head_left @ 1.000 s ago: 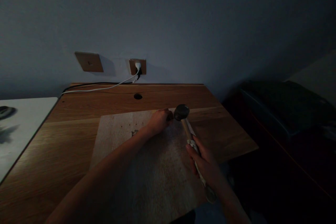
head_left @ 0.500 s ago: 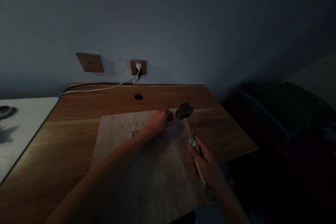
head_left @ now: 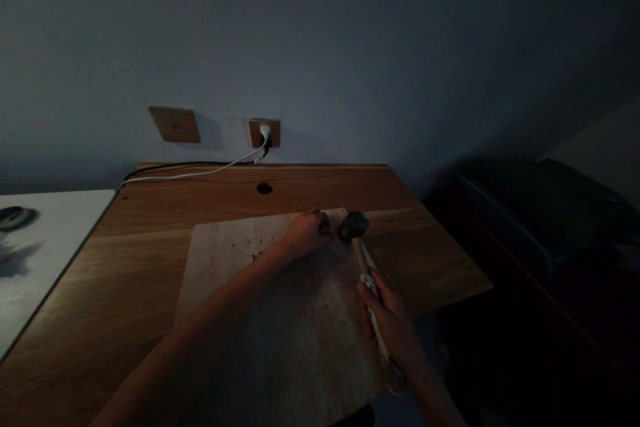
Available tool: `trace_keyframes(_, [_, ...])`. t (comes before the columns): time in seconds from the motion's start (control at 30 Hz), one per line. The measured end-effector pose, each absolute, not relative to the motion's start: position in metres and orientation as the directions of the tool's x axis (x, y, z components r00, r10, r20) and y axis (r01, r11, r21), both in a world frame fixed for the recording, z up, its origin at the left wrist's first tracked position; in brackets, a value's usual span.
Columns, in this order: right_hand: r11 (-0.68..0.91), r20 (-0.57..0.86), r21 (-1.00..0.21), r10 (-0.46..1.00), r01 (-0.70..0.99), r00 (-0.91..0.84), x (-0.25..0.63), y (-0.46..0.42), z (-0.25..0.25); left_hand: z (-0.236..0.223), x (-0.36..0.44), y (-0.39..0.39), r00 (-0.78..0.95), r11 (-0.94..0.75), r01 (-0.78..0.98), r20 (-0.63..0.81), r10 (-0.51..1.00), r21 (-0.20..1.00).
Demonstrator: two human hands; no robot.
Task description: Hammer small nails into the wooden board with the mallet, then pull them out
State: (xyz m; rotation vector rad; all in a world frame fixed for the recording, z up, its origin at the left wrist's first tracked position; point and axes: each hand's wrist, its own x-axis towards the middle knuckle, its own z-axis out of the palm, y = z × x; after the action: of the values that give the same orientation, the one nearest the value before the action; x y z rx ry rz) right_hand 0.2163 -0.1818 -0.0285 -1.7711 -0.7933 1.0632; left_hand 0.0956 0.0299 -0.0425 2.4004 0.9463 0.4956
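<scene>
My right hand [head_left: 387, 310] is wrapped round the wooden handle of a hammer [head_left: 354, 225], whose dark head is up and to the left of the fist. Beneath both arms lies a pale wooden board [head_left: 310, 340]. Near its far right corner my left hand [head_left: 307, 233] rests with fingers curled together in a pinch; what they hold is too small and dark to make out. The hammer head is just right of those fingertips. Several small dark points [head_left: 248, 242] form a row on the board, left of my left hand. A little pile of small pieces [head_left: 256, 256] lies beside my left forearm.
The board lies on a wooden desk [head_left: 125, 267] with a round cable hole [head_left: 265, 188]. White and black cables [head_left: 200, 174] run to a wall socket [head_left: 265, 133]. At left is a white surface [head_left: 65, 227] with a dark object [head_left: 17, 217]. A dark bulky shape [head_left: 550, 207] stands at right.
The hammer head has come down slightly, closer to my left fingertips. My left hand keeps its pinch at the same place on the board. The whole view has shifted a little.
</scene>
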Motion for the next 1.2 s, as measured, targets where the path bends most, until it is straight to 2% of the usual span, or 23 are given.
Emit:
trace_keyframes(0.17, [-0.388,-0.319,-0.918,0.851,0.089,0.418,0.216,-0.180,-0.029,-0.014,0.060,0.040,0.814,-0.748,0.394,0.174,0.553,0.534])
trace_keyframes(0.27, [-0.361,-0.294,-0.927,0.866,0.098,0.405,0.217,-0.180,-0.031,0.000,0.033,0.029,0.904,-0.817,0.323,0.102,0.416,0.478])
trace_keyframes(0.33, [-0.370,-0.304,-0.924,0.867,0.102,0.394,0.217,-0.181,-0.031,0.001,0.026,0.014,0.932,-0.864,0.308,0.056,0.358,0.398])
trace_keyframes(0.47, [-0.400,-0.331,-0.910,0.857,0.105,0.396,0.217,-0.181,-0.030,-0.009,0.035,-0.012,0.950,-0.939,0.286,0.068,0.303,0.192])
trace_keyframes(0.53, [-0.384,-0.316,-0.917,0.865,0.109,0.390,0.217,-0.181,-0.031,-0.012,0.042,-0.011,0.957,-0.951,0.266,0.071,0.280,0.156])
trace_keyframes(0.6, [-0.367,-0.301,-0.924,0.875,0.112,0.379,0.217,-0.181,-0.032,-0.012,0.046,-0.001,0.945,-0.932,0.291,0.088,0.316,0.217])
trace_keyframes(0.73, [-0.370,-0.312,-0.925,0.869,0.087,0.384,0.219,-0.182,-0.038,-0.016,0.049,0.030,0.803,-0.718,0.397,0.162,0.573,0.572])
trace_keyframes(0.8, [-0.366,-0.310,-0.927,0.873,0.085,0.378,0.219,-0.182,-0.039,-0.023,0.051,0.039,0.745,-0.633,0.391,0.174,0.644,0.668])
trace_keyframes(1.2, [-0.374,-0.310,-0.921,0.870,0.105,0.383,0.221,-0.183,-0.039,-0.045,0.056,0.040,0.660,-0.597,0.385,0.243,0.711,0.704])
